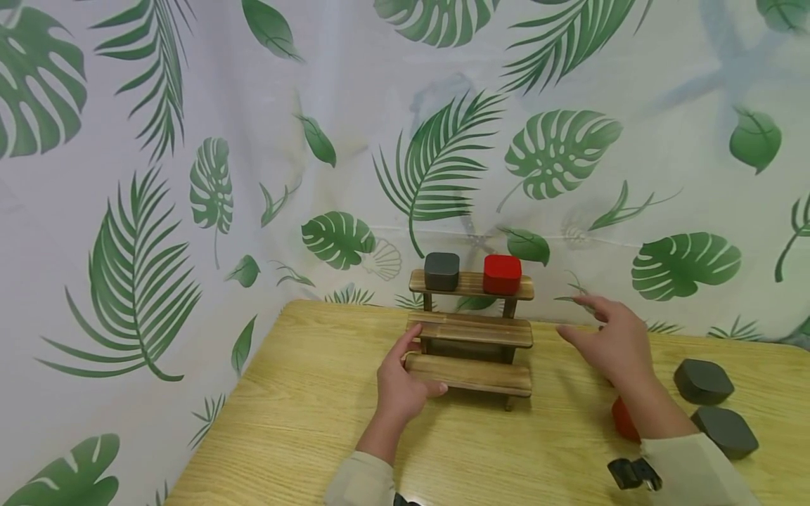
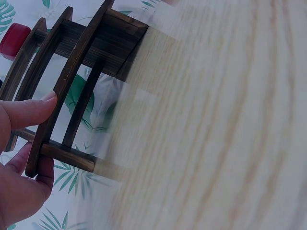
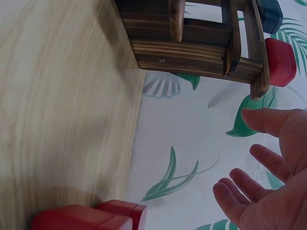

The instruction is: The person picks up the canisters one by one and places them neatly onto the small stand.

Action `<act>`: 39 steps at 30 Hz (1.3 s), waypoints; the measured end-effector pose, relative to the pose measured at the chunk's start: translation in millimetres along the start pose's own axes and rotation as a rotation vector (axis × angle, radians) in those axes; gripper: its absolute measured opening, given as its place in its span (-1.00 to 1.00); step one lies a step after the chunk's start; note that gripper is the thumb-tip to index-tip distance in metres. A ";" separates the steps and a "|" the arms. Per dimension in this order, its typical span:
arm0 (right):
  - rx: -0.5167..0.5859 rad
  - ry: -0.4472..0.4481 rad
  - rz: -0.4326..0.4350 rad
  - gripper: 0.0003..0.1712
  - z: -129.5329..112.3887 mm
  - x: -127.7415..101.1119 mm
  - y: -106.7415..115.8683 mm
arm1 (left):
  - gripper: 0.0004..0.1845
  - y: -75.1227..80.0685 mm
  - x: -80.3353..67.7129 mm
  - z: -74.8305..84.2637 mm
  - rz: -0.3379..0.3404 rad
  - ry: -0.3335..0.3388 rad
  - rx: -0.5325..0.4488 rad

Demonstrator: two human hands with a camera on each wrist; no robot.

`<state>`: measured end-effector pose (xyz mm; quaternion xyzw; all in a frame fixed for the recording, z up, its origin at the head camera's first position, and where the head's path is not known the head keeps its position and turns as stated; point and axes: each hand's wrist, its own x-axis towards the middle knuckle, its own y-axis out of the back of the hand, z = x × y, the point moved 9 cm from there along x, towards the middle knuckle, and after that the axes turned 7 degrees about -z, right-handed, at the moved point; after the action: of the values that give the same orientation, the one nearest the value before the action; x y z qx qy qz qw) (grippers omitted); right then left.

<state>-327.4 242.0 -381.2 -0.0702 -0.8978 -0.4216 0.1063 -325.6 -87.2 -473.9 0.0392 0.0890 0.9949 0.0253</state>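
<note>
The left hand (image 1: pixel 405 383) is gripping the left end of the wooden step shelf (image 1: pixel 471 330) at frame centre (its long axis running left-right), while the right hand (image 1: pixel 610 341) is hovering released just right of it.

A white cloth backdrop (image 1: pixel 354 105) printed with green palm and monstera leaves hangs behind and to the left, softly creased, with faint grey shadows across it. In front stands a light, yellowish wood-grain surface (image 1: pixel 304 422), its near left corner cut by the backdrop. The light is even and diffuse.
</note>
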 end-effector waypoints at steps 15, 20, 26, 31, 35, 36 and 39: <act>-0.033 -0.105 -0.037 -0.34 38.0 -8.2 2.3 | 0.14 -2.0 1.1 -0.1 -0.011 0.005 -0.016; -0.033 -0.147 -0.061 -0.28 50.1 -10.6 3.4 | 0.14 -3.2 0.6 -0.3 -0.014 0.010 -0.014; -0.033 -0.162 -0.088 -0.26 60.4 -12.5 0.8 | 0.15 0.4 -1.6 -1.9 0.006 0.033 -0.003; -0.045 -0.192 -0.107 -0.26 68.1 -16.3 1.8 | 0.13 1.0 -1.7 -0.1 -0.001 0.019 0.000; -0.066 -0.205 -0.118 -0.28 73.8 -19.7 3.7 | 0.13 -0.3 -1.8 1.1 -0.008 0.015 -0.002; -0.067 -0.211 -0.121 -0.28 75.7 -20.4 3.6 | 0.13 -0.6 -1.9 1.1 -0.009 0.015 -0.003; -0.076 -0.231 -0.135 -0.27 82.4 -22.5 3.6 | 0.12 -2.0 -1.8 0.9 -0.011 0.015 -0.009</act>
<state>-315.7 307.1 -435.4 -0.0618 -0.8901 -0.4506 -0.0290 -323.6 -85.2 -473.5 0.0311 0.0849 0.9954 0.0304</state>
